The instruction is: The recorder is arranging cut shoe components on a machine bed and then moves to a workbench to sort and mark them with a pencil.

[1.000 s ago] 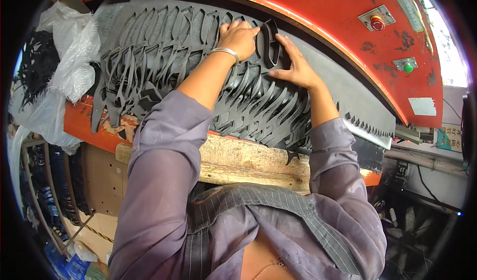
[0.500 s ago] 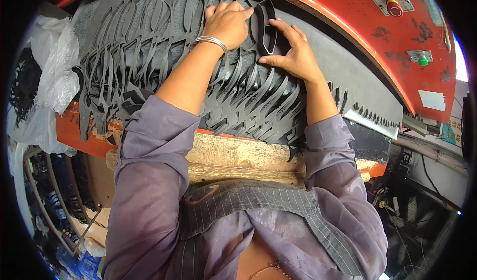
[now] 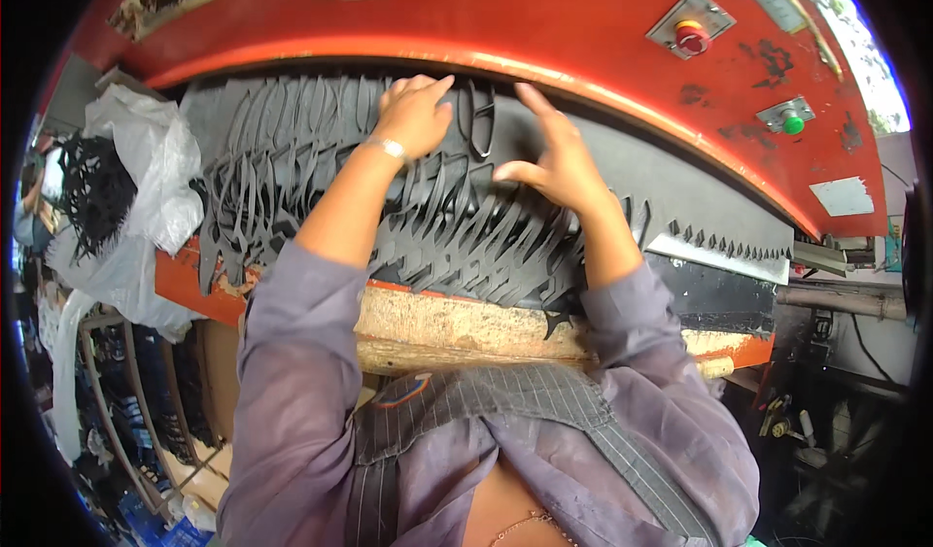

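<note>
A thin-walled, dark cutting die (image 3: 482,127) of long, narrow shape stands on a grey sheet (image 3: 714,192) between my hands. My right hand (image 3: 562,158) is just right of the die and apart from it, thumb and fingers spread with nothing in them. Left of the die, my left hand (image 3: 413,124) rests over the cut part of the sheet, index finger stretched out and thumb apart; its other fingers are partly hidden. Cut strips and web-like offcuts (image 3: 466,231) of the sheet hang toward me in several rows.
A red machine beam (image 3: 408,27) spans the far side, bearing a red push button (image 3: 692,38) and a green button (image 3: 793,122). A worn wooden edge (image 3: 466,319) runs in front of me. White plastic sacking (image 3: 160,173) with black scraps is at left, above a metal rack (image 3: 136,401).
My right hand has come off the die and opened to its right. The left hand stays on the sheet left of the die. The view has tilted up, showing more red beam.
</note>
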Tool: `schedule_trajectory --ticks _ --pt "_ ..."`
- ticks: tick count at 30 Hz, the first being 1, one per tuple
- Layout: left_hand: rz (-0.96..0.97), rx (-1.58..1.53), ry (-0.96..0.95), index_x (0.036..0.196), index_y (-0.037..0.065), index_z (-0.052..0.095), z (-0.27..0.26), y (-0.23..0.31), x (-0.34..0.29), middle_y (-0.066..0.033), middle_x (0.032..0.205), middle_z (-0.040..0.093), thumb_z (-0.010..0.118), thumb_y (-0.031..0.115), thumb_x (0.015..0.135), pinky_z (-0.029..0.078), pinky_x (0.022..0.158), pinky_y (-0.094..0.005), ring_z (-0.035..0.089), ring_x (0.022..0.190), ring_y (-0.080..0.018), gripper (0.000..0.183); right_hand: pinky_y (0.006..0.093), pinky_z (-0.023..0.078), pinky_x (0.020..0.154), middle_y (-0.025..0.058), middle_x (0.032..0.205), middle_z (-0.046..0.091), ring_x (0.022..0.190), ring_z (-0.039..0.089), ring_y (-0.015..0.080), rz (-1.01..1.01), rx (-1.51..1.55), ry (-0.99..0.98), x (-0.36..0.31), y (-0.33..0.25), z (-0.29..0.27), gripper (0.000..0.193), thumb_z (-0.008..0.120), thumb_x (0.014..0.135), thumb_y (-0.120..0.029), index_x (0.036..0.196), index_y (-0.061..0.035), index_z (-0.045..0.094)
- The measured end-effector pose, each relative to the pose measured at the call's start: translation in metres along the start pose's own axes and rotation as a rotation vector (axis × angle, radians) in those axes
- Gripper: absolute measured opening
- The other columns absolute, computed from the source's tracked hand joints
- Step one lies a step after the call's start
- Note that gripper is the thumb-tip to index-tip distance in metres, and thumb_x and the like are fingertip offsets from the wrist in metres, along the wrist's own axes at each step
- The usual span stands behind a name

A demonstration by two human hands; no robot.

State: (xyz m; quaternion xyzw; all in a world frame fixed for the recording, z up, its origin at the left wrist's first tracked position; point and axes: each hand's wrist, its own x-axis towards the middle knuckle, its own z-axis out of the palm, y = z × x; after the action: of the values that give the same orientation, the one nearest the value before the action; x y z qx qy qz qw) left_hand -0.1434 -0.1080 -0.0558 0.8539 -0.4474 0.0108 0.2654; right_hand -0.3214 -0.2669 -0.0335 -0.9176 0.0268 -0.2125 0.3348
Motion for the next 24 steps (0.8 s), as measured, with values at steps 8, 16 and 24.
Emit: schedule_trajectory --ticks 8,16,24 --pt "0.337 -0.487 0.498 0.087 0.004 0.068 -0.088 0.094 -0.022 -0.0091 0.077 0.063 0.064 0.019 0.086 0.048 0.065 -0.0336 0.060 0.072 -0.0258 0.015 0.0334 0.041 0.093 0.0182 0.121 0.048 0.106 0.049 0.0233 -0.010 -0.306 1.482 -0.054 -0.002 -0.214 0.054 0.038 0.100 -0.039 0.130 0.0056 0.041" --pt "0.529 0.141 0.688 0.064 0.007 0.055 -0.119 0.116 -0.032 -0.0072 0.068 0.053 0.063 0.021 0.083 0.043 0.060 -0.0398 0.051 0.065 -0.0282 0.024 0.0504 0.010 0.112 0.0346 0.147 0.009 0.140 0.008 0.0430 0.220 -0.478 1.504 -0.079 0.002 -0.244 0.077 0.037 0.094 -0.054 0.142 0.0046 0.022" --pt "0.125 -0.179 -0.233 0.079 0.008 0.067 -0.047 0.105 -0.223 -0.0126 0.077 0.059 0.060 0.030 0.088 0.048 0.071 -0.0404 0.060 0.077 -0.0306 0.025 0.0413 0.042 0.093 0.0153 0.113 0.057 0.107 0.052 0.0320 -0.074 -0.228 0.396 -0.201 -0.076 -0.039 0.046 0.072 0.078 -0.029 0.114 -0.0045 0.057"
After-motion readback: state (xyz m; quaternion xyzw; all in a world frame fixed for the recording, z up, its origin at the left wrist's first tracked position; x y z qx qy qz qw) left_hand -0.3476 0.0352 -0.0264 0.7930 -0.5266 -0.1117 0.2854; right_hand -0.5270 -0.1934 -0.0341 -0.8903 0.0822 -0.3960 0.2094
